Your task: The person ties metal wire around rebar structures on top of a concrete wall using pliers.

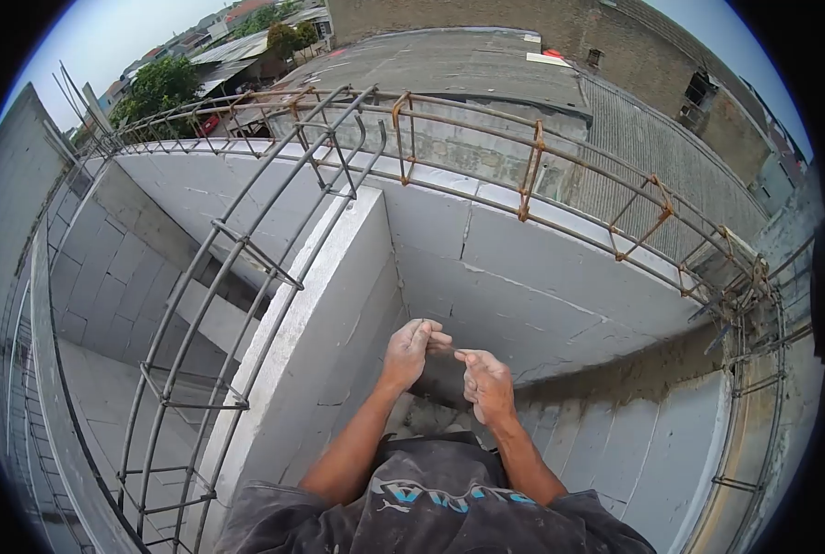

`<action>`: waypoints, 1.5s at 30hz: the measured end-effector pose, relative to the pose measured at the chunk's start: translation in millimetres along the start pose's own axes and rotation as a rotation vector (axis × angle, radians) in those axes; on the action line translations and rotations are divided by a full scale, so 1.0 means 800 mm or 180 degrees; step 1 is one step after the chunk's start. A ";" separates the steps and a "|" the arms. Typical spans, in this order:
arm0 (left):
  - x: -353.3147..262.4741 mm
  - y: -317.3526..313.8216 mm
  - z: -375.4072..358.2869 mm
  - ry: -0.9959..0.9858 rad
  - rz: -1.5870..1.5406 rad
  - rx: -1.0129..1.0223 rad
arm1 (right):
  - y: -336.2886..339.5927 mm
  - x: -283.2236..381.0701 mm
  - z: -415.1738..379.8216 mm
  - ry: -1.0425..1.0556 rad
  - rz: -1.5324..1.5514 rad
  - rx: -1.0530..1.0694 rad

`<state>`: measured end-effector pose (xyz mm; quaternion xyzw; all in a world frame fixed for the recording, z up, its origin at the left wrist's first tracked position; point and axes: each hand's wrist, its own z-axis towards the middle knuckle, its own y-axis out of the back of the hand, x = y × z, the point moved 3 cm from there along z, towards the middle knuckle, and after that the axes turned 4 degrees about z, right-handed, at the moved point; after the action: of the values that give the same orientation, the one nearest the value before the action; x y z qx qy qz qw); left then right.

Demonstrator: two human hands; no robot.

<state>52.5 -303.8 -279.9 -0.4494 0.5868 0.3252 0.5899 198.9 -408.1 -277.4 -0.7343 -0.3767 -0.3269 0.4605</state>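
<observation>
In front of my chest, both hands are raised close together with fingers pinched. My left hand (412, 350) is closed, its thumb pressed against the fingers. My right hand (484, 383) is closed too, with thumb and forefinger pointing toward the left one. A short, thin strand that looks like wire (452, 349) spans the small gap between the fingertips; most of it is hidden in the fingers. Neither hand touches the rebar cage (246, 245) on the left or the rusty rebar cage (532, 171) ahead.
A white-topped block wall (306, 323) rises left of me, and a grey block wall (514, 286) stands ahead. Bent rebar ends (371, 137) stick up where the cages meet. More rebar (754, 286) crosses at the right corner. Beyond lies a corrugated roof (662, 152).
</observation>
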 end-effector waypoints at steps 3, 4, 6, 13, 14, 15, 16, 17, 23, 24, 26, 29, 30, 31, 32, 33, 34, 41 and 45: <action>-0.029 0.008 0.008 0.0154 0.0139 -0.0009 | -0.037 0.020 -0.014 0.0844 -0.1530 0.0464; -0.039 0.009 0.008 0.0166 0.0281 0.0016 | -0.035 0.018 -0.011 0.0776 -0.1791 0.0500; -0.049 -0.001 0.001 0.0151 0.0332 0.0107 | -0.025 0.010 0.010 0.0633 -0.2322 0.0595; -0.093 -0.007 0.010 -0.0327 0.0423 -0.0255 | -0.039 0.041 0.061 0.0481 -0.1372 0.0324; -0.108 0.001 0.018 -0.0501 0.0888 -0.0326 | -0.047 0.047 0.064 0.0600 -0.1254 0.0371; -0.125 0.008 0.027 -0.0680 0.1357 -0.0398 | -0.056 0.055 0.068 0.0724 -0.1135 0.0421; -0.148 0.012 0.030 -0.0901 0.1544 -0.0647 | -0.064 0.063 0.073 0.0845 -0.1010 0.0471; -0.172 0.016 0.033 -0.1120 0.1732 -0.0895 | -0.071 0.073 0.079 0.0863 -0.0972 0.0443; -0.262 0.090 0.095 -0.1972 0.1926 -0.2150 | -0.120 0.123 0.142 0.0874 -0.1388 0.0539; -0.262 0.102 0.111 -0.2074 0.1789 -0.2240 | -0.132 0.131 0.147 0.0933 -0.1560 0.0513; -0.260 0.109 0.135 -0.1990 0.1916 -0.2204 | -0.148 0.140 0.166 0.1014 -0.1744 0.0486; -0.267 0.111 0.158 -0.1311 0.2667 -0.1736 | -0.163 0.137 0.206 0.1024 -0.1799 0.0468; -0.268 0.111 0.164 -0.0977 0.2990 -0.1503 | -0.170 0.140 0.212 0.0986 -0.1840 0.0465; -0.262 0.114 0.176 -0.1075 0.3068 -0.1501 | -0.175 0.140 0.214 0.0946 -0.1883 0.0461; -0.255 0.120 0.187 -0.1023 0.3181 -0.1489 | -0.179 0.141 0.214 0.1146 -0.1997 0.0439; -0.253 0.121 0.194 -0.0973 0.3294 -0.1474 | -0.184 0.142 0.211 0.1349 -0.2109 0.0414; -0.252 0.124 0.201 -0.0929 0.3410 -0.1461 | -0.189 0.145 0.209 0.1560 -0.2217 0.0389; -0.256 0.124 0.207 -0.0660 0.3949 -0.1792 | -0.184 0.132 0.214 0.1571 -0.2565 0.0231; -0.254 0.121 0.208 -0.0718 0.4086 -0.1912 | -0.183 0.143 0.229 0.1633 -0.2598 0.0297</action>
<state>10.2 -85.9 -109.9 -0.1222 0.5560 0.7999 0.1902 155.8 -167.4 -186.2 -0.4008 -0.5226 -0.6341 0.4051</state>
